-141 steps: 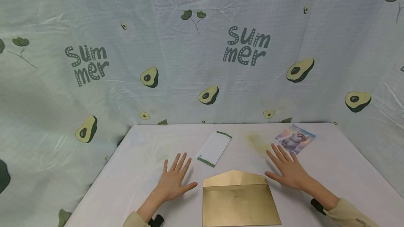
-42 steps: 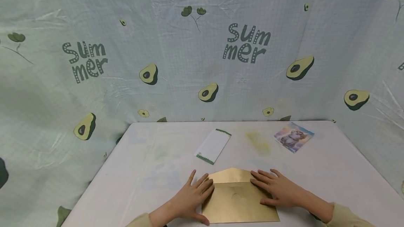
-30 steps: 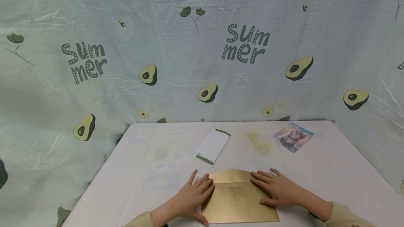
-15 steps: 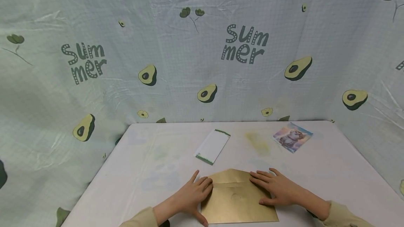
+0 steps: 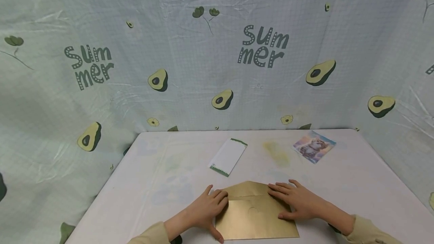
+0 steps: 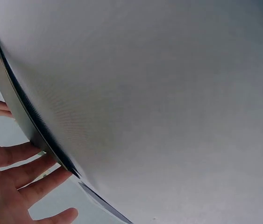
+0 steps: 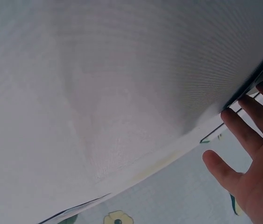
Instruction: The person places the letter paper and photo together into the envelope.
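One gold envelope (image 5: 252, 214) low in the frame's centre, one slip (image 5: 228, 156), one cat card (image 5: 314, 146); left hand (image 5: 204, 211) and right hand (image 5: 297, 200) press flat on its two sides.

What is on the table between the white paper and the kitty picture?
Only a yellowish stain on the table lies between the white paper and the kitty picture, seen in the head view.

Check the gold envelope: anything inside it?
Cannot tell. The gold envelope lies flat on the white table, flap open, with no contents poking out. The left hand and right hand rest on its upper corners and cover part of the opening.
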The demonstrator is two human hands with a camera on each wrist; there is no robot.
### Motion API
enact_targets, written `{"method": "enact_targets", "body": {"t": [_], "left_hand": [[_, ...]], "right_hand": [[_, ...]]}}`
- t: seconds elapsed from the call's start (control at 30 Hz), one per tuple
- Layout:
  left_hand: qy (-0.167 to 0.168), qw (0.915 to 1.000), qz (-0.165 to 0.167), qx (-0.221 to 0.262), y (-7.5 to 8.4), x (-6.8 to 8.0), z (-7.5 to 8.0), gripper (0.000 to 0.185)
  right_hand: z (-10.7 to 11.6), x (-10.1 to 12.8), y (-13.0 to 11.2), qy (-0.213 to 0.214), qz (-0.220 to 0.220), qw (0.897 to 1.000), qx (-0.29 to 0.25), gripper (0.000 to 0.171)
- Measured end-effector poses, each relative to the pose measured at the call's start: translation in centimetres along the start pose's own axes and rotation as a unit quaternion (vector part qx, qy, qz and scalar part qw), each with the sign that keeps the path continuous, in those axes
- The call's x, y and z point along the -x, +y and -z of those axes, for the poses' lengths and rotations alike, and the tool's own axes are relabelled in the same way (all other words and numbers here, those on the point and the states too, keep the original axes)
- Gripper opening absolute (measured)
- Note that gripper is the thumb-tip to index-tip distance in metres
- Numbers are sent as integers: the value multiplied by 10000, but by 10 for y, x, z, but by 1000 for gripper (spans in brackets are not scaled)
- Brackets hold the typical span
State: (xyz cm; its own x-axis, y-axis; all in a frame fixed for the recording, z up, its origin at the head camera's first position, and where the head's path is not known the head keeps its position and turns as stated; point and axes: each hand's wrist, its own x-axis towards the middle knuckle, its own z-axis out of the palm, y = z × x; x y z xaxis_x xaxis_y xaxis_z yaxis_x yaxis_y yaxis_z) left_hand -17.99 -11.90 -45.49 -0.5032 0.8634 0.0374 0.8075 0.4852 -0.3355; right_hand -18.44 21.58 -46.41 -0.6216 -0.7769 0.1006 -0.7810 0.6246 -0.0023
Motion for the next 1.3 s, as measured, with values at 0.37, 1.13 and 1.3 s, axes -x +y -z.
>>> {"method": "enact_targets", "body": {"t": [0.37, 1.13, 1.3], "left_hand": [[20, 10000, 39, 40, 0, 0, 2, 94], [210, 9997, 155, -39, 2, 1, 1, 94], [200, 9996, 153, -82, 3, 2, 1, 95]], "right_hand": [[-3, -2, 6, 326, 194, 9989, 258, 63], [5, -6, 45, 1353, -567, 9887, 313, 49], [6, 2, 70, 1652, -977, 9806, 390, 46]]}}
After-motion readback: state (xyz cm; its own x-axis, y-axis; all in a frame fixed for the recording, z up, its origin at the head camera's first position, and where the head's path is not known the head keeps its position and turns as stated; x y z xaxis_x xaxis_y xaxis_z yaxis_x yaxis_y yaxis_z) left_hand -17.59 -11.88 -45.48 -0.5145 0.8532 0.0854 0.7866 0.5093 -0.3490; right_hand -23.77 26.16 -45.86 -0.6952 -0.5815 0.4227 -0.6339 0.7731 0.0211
